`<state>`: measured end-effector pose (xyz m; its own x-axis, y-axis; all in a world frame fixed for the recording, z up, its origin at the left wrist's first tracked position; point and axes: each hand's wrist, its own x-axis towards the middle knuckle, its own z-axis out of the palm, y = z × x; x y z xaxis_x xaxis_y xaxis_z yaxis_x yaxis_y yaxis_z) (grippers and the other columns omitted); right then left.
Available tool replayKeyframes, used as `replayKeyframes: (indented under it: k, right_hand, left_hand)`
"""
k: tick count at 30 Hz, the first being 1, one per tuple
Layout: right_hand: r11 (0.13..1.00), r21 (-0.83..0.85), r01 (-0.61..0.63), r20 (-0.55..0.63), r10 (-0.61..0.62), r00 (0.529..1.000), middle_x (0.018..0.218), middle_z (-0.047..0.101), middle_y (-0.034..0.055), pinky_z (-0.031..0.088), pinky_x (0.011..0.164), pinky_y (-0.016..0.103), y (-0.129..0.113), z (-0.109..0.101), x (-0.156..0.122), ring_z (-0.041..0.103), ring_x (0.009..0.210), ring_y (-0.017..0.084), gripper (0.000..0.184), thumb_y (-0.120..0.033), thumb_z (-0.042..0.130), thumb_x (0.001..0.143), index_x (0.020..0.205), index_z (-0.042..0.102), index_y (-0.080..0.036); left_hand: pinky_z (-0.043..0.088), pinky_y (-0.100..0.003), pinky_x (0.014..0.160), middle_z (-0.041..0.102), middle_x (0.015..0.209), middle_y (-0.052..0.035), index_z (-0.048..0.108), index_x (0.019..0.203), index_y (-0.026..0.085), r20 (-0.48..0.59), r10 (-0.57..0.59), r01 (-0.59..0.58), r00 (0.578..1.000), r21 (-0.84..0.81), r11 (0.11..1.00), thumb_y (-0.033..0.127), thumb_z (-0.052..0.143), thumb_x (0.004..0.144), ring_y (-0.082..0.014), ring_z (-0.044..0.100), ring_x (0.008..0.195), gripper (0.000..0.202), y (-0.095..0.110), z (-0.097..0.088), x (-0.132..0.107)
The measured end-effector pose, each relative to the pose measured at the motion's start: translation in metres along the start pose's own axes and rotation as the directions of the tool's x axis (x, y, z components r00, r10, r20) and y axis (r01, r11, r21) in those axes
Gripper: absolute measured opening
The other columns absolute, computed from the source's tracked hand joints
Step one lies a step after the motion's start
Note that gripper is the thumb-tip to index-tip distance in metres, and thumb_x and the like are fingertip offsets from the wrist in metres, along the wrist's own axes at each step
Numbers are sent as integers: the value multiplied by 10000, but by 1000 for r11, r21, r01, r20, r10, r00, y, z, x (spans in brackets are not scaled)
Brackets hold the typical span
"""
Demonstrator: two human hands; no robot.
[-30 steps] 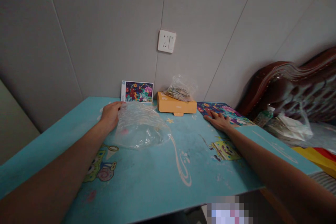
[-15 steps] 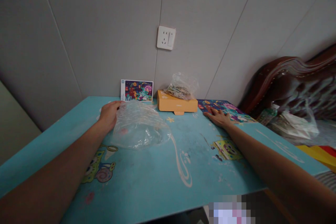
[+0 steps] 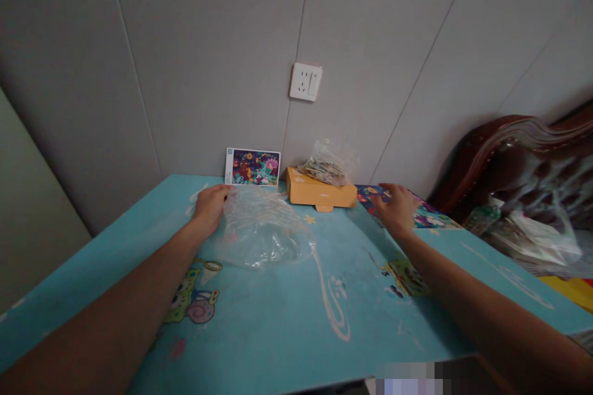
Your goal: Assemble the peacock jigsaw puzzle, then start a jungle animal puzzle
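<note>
My left hand [image 3: 210,206] rests on the blue cartoon table [image 3: 278,308] and holds the left edge of a clear crumpled plastic bag [image 3: 264,231]. My right hand [image 3: 398,207] hovers with fingers spread over a colourful puzzle board [image 3: 428,216] at the table's far right. Between the hands, against the wall, lies an orange flat box [image 3: 319,193] with a small clear bag of puzzle pieces [image 3: 327,165] on top. A picture card [image 3: 252,166] leans against the wall behind the plastic bag.
A white wall socket [image 3: 306,81] sits above the box. To the right stands a dark wooden headboard [image 3: 523,154] with plastic bags [image 3: 532,234] and a yellow cloth [image 3: 572,290] on the bed.
My right hand has lifted off the puzzle board and now hovers above it with fingers spread. The view shifted slightly. My left hand still holds the plastic bag's edge.
</note>
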<state>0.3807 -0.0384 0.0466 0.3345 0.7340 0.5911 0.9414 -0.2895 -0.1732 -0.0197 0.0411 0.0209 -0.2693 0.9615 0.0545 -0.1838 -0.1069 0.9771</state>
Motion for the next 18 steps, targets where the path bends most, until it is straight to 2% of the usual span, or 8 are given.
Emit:
replayKeyframes:
  k: [4, 6, 8, 10, 12, 14, 15, 18]
  right_hand:
    - [930, 186, 317, -103, -302, 948, 1079, 631, 76, 424, 913, 336, -74, 5, -23, 573, 1021, 221, 297, -264, 429, 861, 1091, 608, -211]
    - [777, 363, 514, -225, -462, 858, 961, 641, 81, 459, 813, 315, -106, 11, -37, 600, 894, 211, 229, -225, 462, 835, 1003, 614, -194]
    - [702, 445, 556, -221, -516, 828, 849, 640, 51, 464, 725, 291, -124, 16, -46, 604, 768, 186, 203, -191, 476, 810, 964, 609, -202]
    - [726, 453, 517, -202, -481, 853, 779, 638, 29, 458, 682, 286, -122, 19, -43, 594, 692, 176, 173, -188, 485, 795, 915, 607, -210]
    - [810, 429, 399, -219, -335, 916, 844, 645, 78, 456, 760, 355, -103, 18, -30, 602, 802, 234, 213, -212, 458, 814, 970, 600, -186]
    - [940, 337, 56, -201, 14, 979, 986, 641, 125, 422, 888, 456, -70, 16, -11, 567, 994, 318, 322, -286, 502, 782, 1071, 594, -180]
    - [945, 290, -152, -176, 209, 962, 1100, 606, 164, 396, 924, 506, -52, 15, -2, 518, 1097, 369, 415, -334, 527, 765, 1144, 579, -174]
    - [762, 216, -610, -94, 638, 764, 1375, 411, 234, 316, 978, 613, -2, 22, 15, 360, 1271, 461, 648, -431, 578, 717, 1311, 476, -192]
  left_hand:
    - [371, -219, 485, 590, 504, 18, 659, 560, 163, -6, 27, -27, 1000, 41, 999, 180, 589, 500, -130, 505, 506, 94, -2, -2, 1]
    - [361, -222, 480, 579, 493, 18, 650, 544, 161, -13, 33, -32, 999, 69, 997, 186, 583, 508, -130, 498, 500, 80, 1, -3, -2]
    - [359, -226, 477, 572, 485, 14, 640, 525, 158, -14, 31, -30, 999, 95, 995, 185, 580, 508, -134, 498, 497, 67, 5, -2, -5]
    - [367, -229, 482, 578, 489, 10, 634, 515, 156, -10, 25, -24, 1000, 109, 994, 176, 579, 501, -137, 503, 501, 60, 9, -1, -8]
    - [374, -227, 488, 587, 498, 9, 640, 523, 153, -6, 16, -16, 1000, 120, 993, 168, 582, 498, -135, 505, 505, 65, 12, 1, -10]
    - [371, -224, 483, 589, 499, 10, 652, 536, 150, -6, 7, -6, 1000, 131, 991, 161, 585, 504, -130, 498, 498, 75, 13, 2, -10]
    - [367, -222, 478, 591, 500, 10, 658, 541, 148, -5, 4, -3, 1000, 138, 990, 157, 588, 508, -128, 495, 494, 79, 12, 2, -10]
    - [364, -216, 464, 599, 506, 9, 673, 557, 148, 1, 5, -5, 1000, 146, 989, 149, 597, 525, -126, 495, 485, 83, 10, 3, -9]
